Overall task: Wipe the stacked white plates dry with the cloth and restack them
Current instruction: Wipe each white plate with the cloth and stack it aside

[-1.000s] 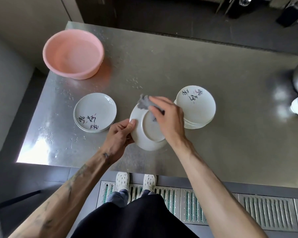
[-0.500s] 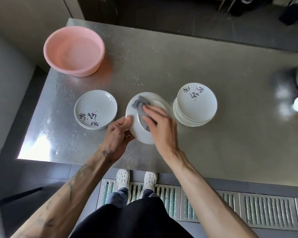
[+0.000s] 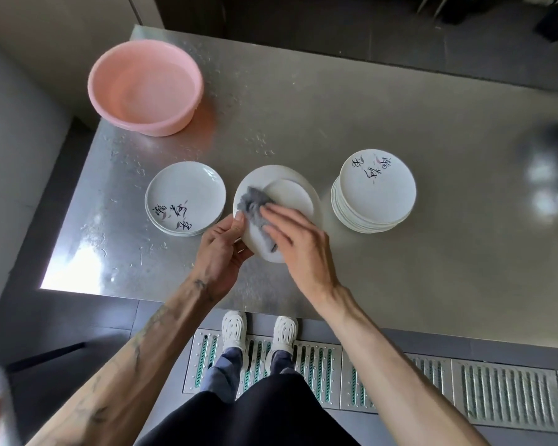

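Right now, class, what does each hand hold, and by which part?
The left hand grips the plate by its left rim. The right hand presses the cloth onto the plate with flat fingers, not gripping it.

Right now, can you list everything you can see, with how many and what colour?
table: one, silver metal, under everything.
basin: one, pink, far left corner of the table.
held plate: one, white, underside up, middle, near edge.
cloth: one, grey, on the held plate.
short plate stack: one, white with dark writing, left of the held plate.
tall plate stack: one, white with dark writing, right of it.
floor grate: one strip, grey and green, beside the table.
shoes: two, white, on the floor.
left hand: grips the held plate's rim.
right hand: presses the cloth on it.
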